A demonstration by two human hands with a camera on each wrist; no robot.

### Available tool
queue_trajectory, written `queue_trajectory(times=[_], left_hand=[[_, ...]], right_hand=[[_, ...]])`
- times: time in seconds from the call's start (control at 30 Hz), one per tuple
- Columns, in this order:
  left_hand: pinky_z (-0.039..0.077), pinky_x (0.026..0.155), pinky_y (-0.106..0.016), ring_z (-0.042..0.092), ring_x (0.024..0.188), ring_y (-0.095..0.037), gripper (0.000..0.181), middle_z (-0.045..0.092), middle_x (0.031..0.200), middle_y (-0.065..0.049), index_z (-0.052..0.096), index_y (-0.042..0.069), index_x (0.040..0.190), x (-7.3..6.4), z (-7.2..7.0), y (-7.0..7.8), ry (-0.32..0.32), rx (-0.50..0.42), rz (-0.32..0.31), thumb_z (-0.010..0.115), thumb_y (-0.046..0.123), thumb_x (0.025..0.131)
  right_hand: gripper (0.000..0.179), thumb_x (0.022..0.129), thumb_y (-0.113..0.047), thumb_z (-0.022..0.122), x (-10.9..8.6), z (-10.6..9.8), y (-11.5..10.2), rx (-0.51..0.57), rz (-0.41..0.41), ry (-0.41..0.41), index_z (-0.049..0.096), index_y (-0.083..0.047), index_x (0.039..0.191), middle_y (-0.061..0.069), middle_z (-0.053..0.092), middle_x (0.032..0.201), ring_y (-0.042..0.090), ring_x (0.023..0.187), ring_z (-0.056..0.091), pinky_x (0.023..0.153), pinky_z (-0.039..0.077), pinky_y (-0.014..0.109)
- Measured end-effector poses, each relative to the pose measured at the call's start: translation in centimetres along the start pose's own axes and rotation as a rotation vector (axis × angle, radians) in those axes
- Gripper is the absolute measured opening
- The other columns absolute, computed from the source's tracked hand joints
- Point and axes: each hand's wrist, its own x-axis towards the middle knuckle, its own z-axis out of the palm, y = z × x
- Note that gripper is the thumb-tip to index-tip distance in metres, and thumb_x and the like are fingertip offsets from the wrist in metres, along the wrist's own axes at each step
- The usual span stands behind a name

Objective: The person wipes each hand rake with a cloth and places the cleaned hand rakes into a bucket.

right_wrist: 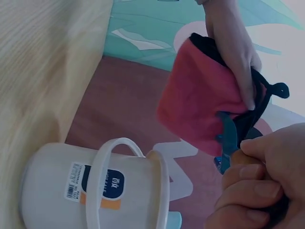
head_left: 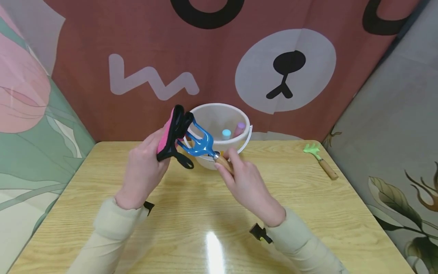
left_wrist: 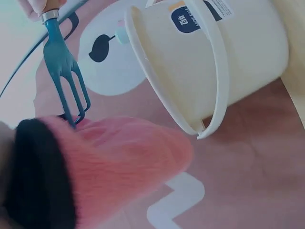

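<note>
My left hand (head_left: 142, 173) grips a pink cloth mitt (right_wrist: 190, 100) with black trim and a black hanging loop, held up over the table's far side. Opposite it, my right hand (head_left: 244, 186) holds a blue hand fork (head_left: 202, 145) by its wooden handle, fingers curled round it in the right wrist view. The fork's tines overlap the mitt's black edge in the head view; in the left wrist view their tips are right at the pink cloth. Just behind both hands stands a white bucket (head_left: 206, 163), its handle lowered to one side.
Inside the bucket are an item with a light blue top (head_left: 226, 133) and a purple one (head_left: 240, 128). A small green rake (head_left: 312, 150) with a wooden handle lies at the right end of the wooden table (head_left: 178, 228). A printed cloth backdrop (head_left: 219, 57) rises behind the table.
</note>
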Motion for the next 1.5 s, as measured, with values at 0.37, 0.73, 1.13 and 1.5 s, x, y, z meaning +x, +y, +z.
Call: queue_trajectory(times=[0.37, 0.73, 1.13, 1.5], left_hand=[[0.048, 0.102, -0.044, 0.063, 0.120, -0.027, 0.048, 0.068, 0.130, -0.008, 0.066, 0.007, 0.135, 1.1, 0.3, 0.6, 0.197, -0.043, 0.085, 0.079, 0.012, 0.089], [0.028, 0.117, -0.049, 0.047, 0.137, -0.035, 0.061, 0.066, 0.131, -0.014, 0.068, 0.005, 0.132, -0.4, 1.2, 0.6, -0.115, 0.134, 0.255, 0.091, 0.018, 0.077], [0.030, 0.116, -0.049, 0.056, 0.128, -0.037, 0.059, 0.070, 0.120, -0.018, 0.067, -0.002, 0.128, -0.8, 0.8, 1.8, -0.121, 0.041, 0.311, 0.090, 0.012, 0.076], [0.021, 0.119, -0.050, 0.037, 0.145, -0.031, 0.070, 0.058, 0.142, -0.015, 0.051, 0.001, 0.145, -0.9, 1.3, 1.3, -0.179, 0.103, 0.270, 0.082, 0.014, 0.083]], right_hand=[[0.018, 0.103, -0.024, 0.063, -0.3, 1.0, -0.5, -0.051, -0.088, -0.068, 0.051, -0.011, 0.106, -0.009, 0.041, 0.062, 0.005, 0.046, 0.038, 0.042, 0.035, 0.025], [0.017, 0.101, -0.023, 0.066, -0.2, 0.7, -0.4, -0.015, -0.058, -0.011, 0.054, -0.011, 0.105, -0.010, 0.039, 0.058, 0.003, 0.045, 0.032, 0.041, 0.032, 0.026], [0.019, 0.101, -0.022, 0.066, 0.4, -0.3, 0.3, -0.056, -0.053, 0.084, 0.056, -0.009, 0.108, -0.009, 0.041, 0.059, 0.007, 0.045, 0.033, 0.041, 0.030, 0.029], [0.018, 0.103, -0.021, 0.064, 0.4, -0.2, 0.2, -0.073, -0.082, 0.086, 0.053, -0.008, 0.108, -0.008, 0.044, 0.062, 0.007, 0.046, 0.037, 0.040, 0.033, 0.028]])
